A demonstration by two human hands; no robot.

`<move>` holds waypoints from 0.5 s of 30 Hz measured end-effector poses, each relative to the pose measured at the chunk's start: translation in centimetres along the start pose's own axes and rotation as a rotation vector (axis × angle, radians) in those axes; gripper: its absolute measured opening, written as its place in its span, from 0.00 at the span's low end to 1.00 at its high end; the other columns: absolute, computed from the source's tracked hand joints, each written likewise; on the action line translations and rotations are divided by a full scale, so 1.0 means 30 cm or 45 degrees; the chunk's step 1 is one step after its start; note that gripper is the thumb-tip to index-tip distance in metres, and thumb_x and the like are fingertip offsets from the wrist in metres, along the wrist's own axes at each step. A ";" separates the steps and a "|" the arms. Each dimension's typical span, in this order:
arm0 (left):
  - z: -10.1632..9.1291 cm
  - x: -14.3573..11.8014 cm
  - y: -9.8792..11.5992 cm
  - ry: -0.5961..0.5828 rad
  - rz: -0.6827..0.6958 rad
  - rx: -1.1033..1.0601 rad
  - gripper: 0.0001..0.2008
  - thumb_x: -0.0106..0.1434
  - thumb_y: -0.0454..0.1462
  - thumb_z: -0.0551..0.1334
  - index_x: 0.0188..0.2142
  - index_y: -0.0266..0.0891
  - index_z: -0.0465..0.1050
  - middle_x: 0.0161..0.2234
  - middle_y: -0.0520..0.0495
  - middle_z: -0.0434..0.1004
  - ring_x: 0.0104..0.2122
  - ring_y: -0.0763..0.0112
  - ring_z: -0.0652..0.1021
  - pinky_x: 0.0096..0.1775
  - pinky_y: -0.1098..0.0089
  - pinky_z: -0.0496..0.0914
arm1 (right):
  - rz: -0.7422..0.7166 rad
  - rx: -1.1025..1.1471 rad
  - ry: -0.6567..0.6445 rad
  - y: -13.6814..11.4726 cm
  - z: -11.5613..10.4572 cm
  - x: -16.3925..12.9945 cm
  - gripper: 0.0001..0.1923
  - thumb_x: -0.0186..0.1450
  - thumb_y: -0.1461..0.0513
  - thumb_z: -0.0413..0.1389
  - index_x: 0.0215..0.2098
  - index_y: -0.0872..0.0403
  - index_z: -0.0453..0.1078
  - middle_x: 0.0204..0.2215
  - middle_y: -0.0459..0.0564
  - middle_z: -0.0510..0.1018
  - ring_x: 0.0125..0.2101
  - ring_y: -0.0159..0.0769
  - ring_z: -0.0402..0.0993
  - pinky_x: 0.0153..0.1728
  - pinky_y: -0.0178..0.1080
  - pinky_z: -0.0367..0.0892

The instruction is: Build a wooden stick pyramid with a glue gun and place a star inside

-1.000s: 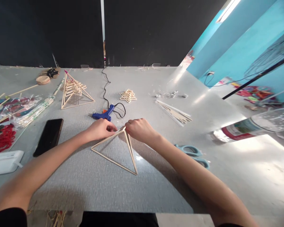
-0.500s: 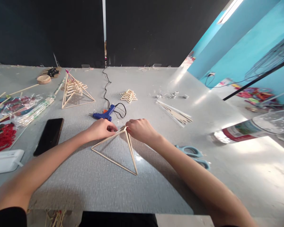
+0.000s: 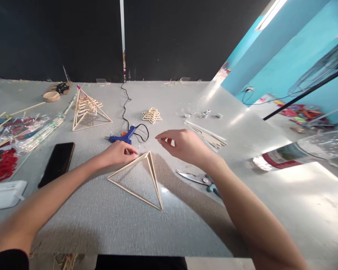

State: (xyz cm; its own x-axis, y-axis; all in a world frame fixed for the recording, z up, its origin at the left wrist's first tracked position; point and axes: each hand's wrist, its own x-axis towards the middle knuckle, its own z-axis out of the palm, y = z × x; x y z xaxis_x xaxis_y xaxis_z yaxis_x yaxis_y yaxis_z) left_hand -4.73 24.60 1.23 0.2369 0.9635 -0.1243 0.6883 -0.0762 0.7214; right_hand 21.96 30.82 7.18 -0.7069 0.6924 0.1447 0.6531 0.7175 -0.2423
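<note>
We note the pale, open pyramid frame of thin wooden sticks (image 3: 134, 194) on the grey table (image 3: 101, 225), nearer us and left of our right hand (image 3: 183, 144), fingers slightly parted, empty. Our left hand (image 3: 116, 153), nearer, curls at its left stick, which slants away rightward; grip unclear.

Black panels (image 3: 197, 41), turquoise wall (image 3: 293, 56), shiny grey table (image 3: 124, 221).
</note>
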 end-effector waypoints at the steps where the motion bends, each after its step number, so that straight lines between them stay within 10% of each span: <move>1: -0.017 -0.003 0.008 0.018 0.002 -0.001 0.16 0.65 0.46 0.66 0.42 0.37 0.86 0.36 0.43 0.85 0.32 0.69 0.76 0.33 0.70 0.64 | -0.036 0.162 0.107 -0.008 -0.016 -0.007 0.15 0.73 0.61 0.51 0.49 0.52 0.80 0.43 0.51 0.85 0.35 0.35 0.79 0.35 0.38 0.70; 7: -0.148 -0.094 0.146 -0.076 0.087 -0.239 0.23 0.72 0.52 0.60 0.39 0.36 0.84 0.36 0.43 0.85 0.32 0.70 0.78 0.35 0.71 0.70 | -0.347 1.065 0.393 -0.105 -0.057 -0.045 0.07 0.71 0.59 0.60 0.43 0.50 0.80 0.43 0.50 0.84 0.46 0.37 0.80 0.43 0.40 0.74; 15: -0.177 -0.215 0.297 -0.139 0.100 -0.129 0.16 0.70 0.47 0.64 0.47 0.43 0.85 0.44 0.48 0.87 0.44 0.62 0.82 0.43 0.69 0.72 | -0.594 1.011 0.275 -0.148 -0.058 -0.066 0.08 0.70 0.62 0.62 0.47 0.50 0.81 0.49 0.53 0.81 0.49 0.36 0.79 0.54 0.44 0.74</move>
State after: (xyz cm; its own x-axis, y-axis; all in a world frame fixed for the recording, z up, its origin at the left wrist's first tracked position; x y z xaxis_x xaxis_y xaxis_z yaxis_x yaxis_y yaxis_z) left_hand -3.77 19.07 12.07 0.3642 0.9216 -0.1338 0.5933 -0.1189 0.7961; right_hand 20.94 26.38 9.65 -0.7328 0.4051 0.5467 -0.1145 0.7186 -0.6860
